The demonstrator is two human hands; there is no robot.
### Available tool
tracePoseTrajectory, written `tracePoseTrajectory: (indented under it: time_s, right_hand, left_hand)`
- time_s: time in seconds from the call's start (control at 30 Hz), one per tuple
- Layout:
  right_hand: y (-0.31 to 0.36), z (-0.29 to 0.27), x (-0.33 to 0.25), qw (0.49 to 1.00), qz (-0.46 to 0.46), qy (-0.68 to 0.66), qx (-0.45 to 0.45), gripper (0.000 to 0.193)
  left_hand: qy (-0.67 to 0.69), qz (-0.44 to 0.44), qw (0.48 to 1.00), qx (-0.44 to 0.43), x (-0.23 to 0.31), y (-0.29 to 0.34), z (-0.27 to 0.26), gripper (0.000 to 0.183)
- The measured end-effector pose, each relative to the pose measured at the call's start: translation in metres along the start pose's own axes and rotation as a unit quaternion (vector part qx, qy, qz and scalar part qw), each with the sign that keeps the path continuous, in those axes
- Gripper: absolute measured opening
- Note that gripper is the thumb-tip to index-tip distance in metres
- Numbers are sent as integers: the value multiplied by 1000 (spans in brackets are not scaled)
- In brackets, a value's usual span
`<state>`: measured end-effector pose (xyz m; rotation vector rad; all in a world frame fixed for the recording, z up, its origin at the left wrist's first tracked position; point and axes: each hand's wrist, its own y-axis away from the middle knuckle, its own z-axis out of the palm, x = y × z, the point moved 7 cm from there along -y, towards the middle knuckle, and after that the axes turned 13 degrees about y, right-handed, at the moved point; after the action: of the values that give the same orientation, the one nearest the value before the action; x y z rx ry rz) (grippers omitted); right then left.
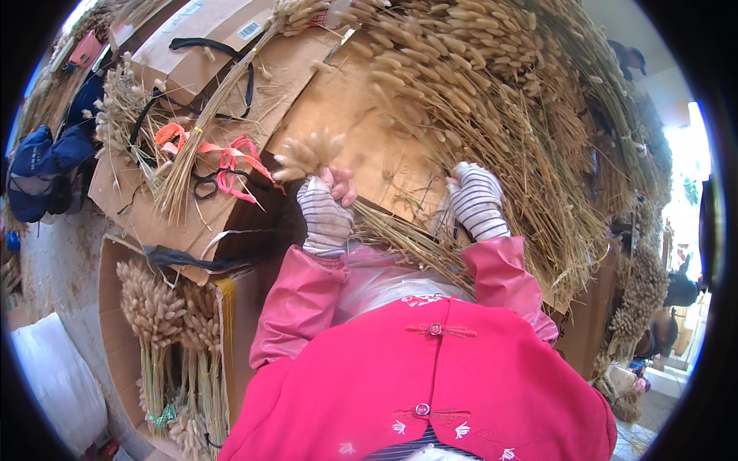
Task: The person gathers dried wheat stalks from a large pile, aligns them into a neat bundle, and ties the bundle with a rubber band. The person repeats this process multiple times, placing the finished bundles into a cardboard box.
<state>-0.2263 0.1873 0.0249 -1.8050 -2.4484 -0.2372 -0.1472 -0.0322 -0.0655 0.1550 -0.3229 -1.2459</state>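
My left hand [327,207], in a striped fingerless glove, is closed round a small bunch of dried bunny-tail grass [310,156]. Its fluffy beige heads stand out above my fingers. Loose stems [415,242] run from beside that wrist across my lap toward the right. My right hand [477,200], gloved the same way, has its fingers curled at the left edge of a big pile of dried bunny-tail grass [492,69]. What it grips, if anything, is hidden. Both hands are over the near part of a cardboard work surface [338,115].
At the left, a tied bundle of grass [200,131] lies on a cardboard box [115,173] among pink ribbons [238,161] and black straps [207,44]. An open carton [119,307] below holds upright bundles [154,307]. Further left is a dark blue bag [42,173].
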Motion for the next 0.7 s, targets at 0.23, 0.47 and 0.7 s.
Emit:
tracePoseTrajectory:
  time_s: [0.23, 0.47, 0.7]
  right_hand:
    - [2, 19, 17, 997, 13, 61, -44, 29]
    - [10, -20, 48, 983, 41, -124, 131, 19]
    - [19, -34, 28, 979, 15, -5, 202, 38]
  left_hand:
    - [16, -37, 993, -109, -11, -8, 8, 12]
    - [-43, 1, 997, -68, -8, -9, 1, 6]
    - [-62, 13, 998, -27, -8, -6, 1, 9]
